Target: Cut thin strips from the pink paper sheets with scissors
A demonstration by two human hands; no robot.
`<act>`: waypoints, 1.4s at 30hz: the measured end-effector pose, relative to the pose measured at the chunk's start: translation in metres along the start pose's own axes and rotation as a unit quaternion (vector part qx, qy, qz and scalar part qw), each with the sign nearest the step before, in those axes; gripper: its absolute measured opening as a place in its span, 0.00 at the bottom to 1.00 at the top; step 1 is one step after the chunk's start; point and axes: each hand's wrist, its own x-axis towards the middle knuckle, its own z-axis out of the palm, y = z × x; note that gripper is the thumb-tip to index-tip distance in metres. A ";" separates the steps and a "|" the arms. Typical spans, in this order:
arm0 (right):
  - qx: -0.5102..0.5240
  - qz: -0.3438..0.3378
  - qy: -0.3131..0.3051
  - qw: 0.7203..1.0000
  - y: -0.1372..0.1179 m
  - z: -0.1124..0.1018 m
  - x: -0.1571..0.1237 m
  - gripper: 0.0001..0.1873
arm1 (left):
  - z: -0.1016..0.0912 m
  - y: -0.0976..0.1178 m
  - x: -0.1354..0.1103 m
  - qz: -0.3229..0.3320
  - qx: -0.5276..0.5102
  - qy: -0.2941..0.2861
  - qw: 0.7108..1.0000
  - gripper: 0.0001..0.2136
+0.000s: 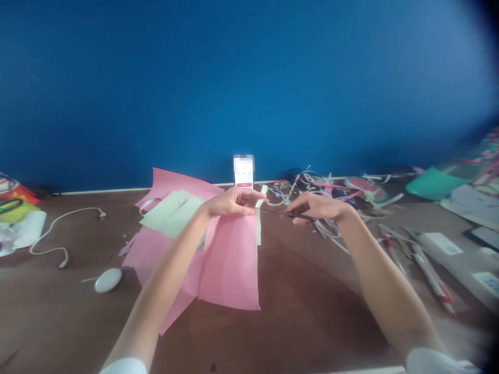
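Note:
My left hand (236, 201) is closed, pinching a narrow pale green paper strip (264, 192) between thumb and fingers. Below the fingers, more pale green paper shows along the right edge of a curved pink paper sheet (234, 259). My right hand (312, 206) is wrapped around the dark handle of what look like scissors (298, 215), seen edge-on. Their thin blades point left and reach the strip beside my left fingertips. Whether the blades are apart cannot be made out. Pale green sheets (167, 213) lie on pink paper left of my left hand.
A phone (244, 174) showing a timer stands against the blue wall (249, 93). Tangled paper strips (323, 182) lie behind my right hand. A pen (432, 275) and a white power strip (460, 259) are at right. A white cable (50, 226) and white oval object (108, 280) lie left.

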 end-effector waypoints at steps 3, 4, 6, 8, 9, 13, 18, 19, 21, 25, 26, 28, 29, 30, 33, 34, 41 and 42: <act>-0.002 -0.006 0.008 1.000 -0.001 0.001 0.000 0.28 | 0.000 0.000 0.000 -0.004 -0.008 0.006 1.000 0.24; 0.000 -0.010 0.012 1.000 -0.001 0.002 0.001 0.28 | 0.001 0.001 0.000 -0.006 -0.012 0.008 1.000 0.24; 0.002 -0.020 0.016 1.000 -0.001 0.004 0.002 0.28 | 0.001 0.001 -0.001 -0.009 -0.021 0.011 1.000 0.24; -0.003 -0.027 0.015 1.000 -0.002 0.005 0.004 0.28 | 0.001 0.002 -0.001 -0.011 -0.026 0.015 0.999 0.24; -0.008 -0.031 0.014 0.999 -0.002 0.005 0.005 0.28 | 0.001 0.002 -0.001 -0.012 -0.028 0.017 0.999 0.24; -0.021 -0.024 0.013 0.999 0.000 0.004 0.006 0.28 | 0.001 0.001 -0.001 -0.006 -0.032 0.014 0.999 0.24; -0.008 0.009 -0.001 1.000 0.000 0.003 0.004 0.29 | 0.001 -0.001 0.000 0.005 -0.019 0.001 1.000 0.24; -0.008 0.009 -0.002 1.000 0.000 0.003 0.004 0.29 | 0.001 -0.001 0.000 0.005 -0.015 0.000 1.000 0.24; -0.007 0.006 -0.005 1.000 0.000 0.003 0.004 0.29 | 0.001 0.000 0.000 0.001 -0.008 -0.001 1.000 0.24; 0.000 0.008 -0.021 1.000 0.002 0.001 0.005 0.29 | 0.001 0.000 0.000 -0.008 0.006 0.003 1.000 0.24; 0.001 0.007 -0.026 1.000 0.002 0.000 0.005 0.29 | 0.001 0.000 0.000 -0.010 0.010 0.005 1.000 0.24; 0.004 -0.002 -0.034 0.999 0.003 -0.002 0.004 0.28 | 0.001 0.000 0.000 -0.011 0.014 0.004 1.000 0.24; 0.008 -0.007 -0.038 0.999 0.004 -0.003 0.003 0.27 | 0.001 0.001 0.000 -0.012 0.014 0.003 1.000 0.24; 0.012 -0.011 -0.043 0.999 0.004 -0.004 0.003 0.27 | 0.001 0.001 0.000 -0.012 0.015 0.001 1.000 0.24; 0.020 -0.012 -0.055 0.998 0.004 -0.005 0.003 0.27 | 0.002 0.001 0.000 -0.012 0.016 0.001 1.000 0.24; 0.020 -0.013 -0.057 0.998 0.004 -0.005 0.003 0.27 | 0.002 0.001 0.000 -0.011 0.017 0.001 1.000 0.24; 0.017 -0.020 -0.062 0.998 0.005 -0.002 0.008 0.27 | 0.004 -0.001 0.001 -0.019 0.032 0.005 0.999 0.24; 0.017 -0.022 -0.062 0.998 0.005 -0.001 0.008 0.27 | 0.004 -0.002 0.001 -0.020 0.033 0.005 0.999 0.25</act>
